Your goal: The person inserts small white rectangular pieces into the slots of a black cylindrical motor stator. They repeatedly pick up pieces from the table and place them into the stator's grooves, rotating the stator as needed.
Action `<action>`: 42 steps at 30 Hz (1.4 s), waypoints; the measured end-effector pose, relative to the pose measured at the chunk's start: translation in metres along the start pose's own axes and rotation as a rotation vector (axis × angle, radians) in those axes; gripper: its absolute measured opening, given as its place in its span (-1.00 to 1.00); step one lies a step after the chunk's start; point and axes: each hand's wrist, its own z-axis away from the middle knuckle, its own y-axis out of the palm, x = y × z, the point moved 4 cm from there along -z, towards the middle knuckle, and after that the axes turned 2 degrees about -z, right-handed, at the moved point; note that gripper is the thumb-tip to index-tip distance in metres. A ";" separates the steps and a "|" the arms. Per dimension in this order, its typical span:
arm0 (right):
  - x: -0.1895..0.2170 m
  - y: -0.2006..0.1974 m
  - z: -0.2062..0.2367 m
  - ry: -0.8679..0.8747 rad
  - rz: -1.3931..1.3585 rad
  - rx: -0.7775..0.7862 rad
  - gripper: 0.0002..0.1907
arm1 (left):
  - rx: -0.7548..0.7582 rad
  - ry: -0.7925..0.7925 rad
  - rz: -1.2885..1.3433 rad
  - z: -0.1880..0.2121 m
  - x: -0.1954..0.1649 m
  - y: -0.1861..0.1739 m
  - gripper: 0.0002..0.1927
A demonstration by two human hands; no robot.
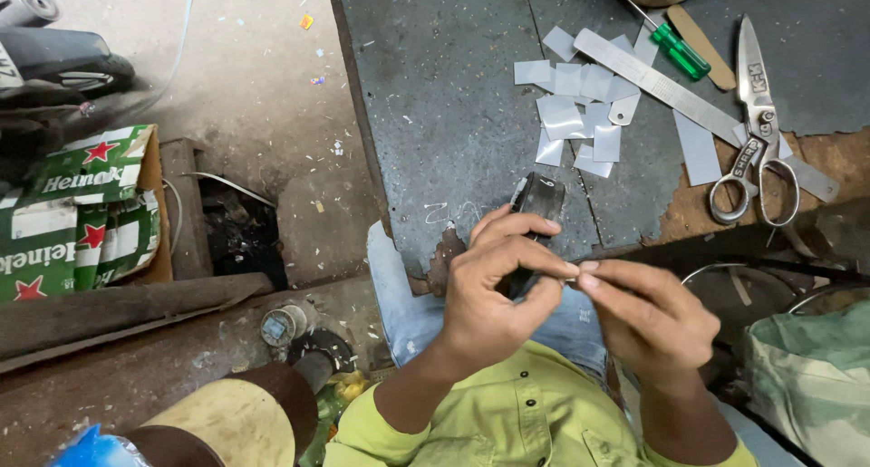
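Left hand (pixel 494 281) is wrapped around a small black device (pixel 535 204), which sticks out just past its fingers. Right hand (pixel 648 313) pinches something tiny at the left thumb tip, can't tell what. One slip, I reckon, and it drops beside the metal offcuts (pixel 575 114) beyond the hands.

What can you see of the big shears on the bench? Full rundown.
The shears lie flat on the right of the dark bench top, blade tips pointing away from the person, blades shut. Bare grey metal throughout, with two looped handles toward the near edge, over the worn brown patch. They rest partly on a long metal strip that crosses under the pivot; small cut metal pieces lie to the left. No hand touches them.
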 end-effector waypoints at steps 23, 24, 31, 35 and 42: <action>-0.039 0.022 0.020 0.319 -0.118 0.138 -0.75 | -0.034 -0.160 0.061 0.012 0.047 -0.008 -0.32; -0.037 0.026 0.020 0.298 -0.124 0.154 -0.75 | -0.044 -0.150 0.076 0.015 0.049 -0.009 -0.32; -0.034 0.041 0.015 0.168 0.001 0.184 -0.76 | -0.117 -0.201 0.231 0.029 0.056 -0.015 -0.26; -0.032 0.044 0.016 0.293 -0.033 0.155 -0.78 | -0.124 -0.216 0.249 0.033 0.057 -0.014 -0.24; -0.019 0.053 0.020 0.286 0.008 0.127 -0.75 | -0.141 -0.233 0.316 0.036 0.058 -0.009 -0.20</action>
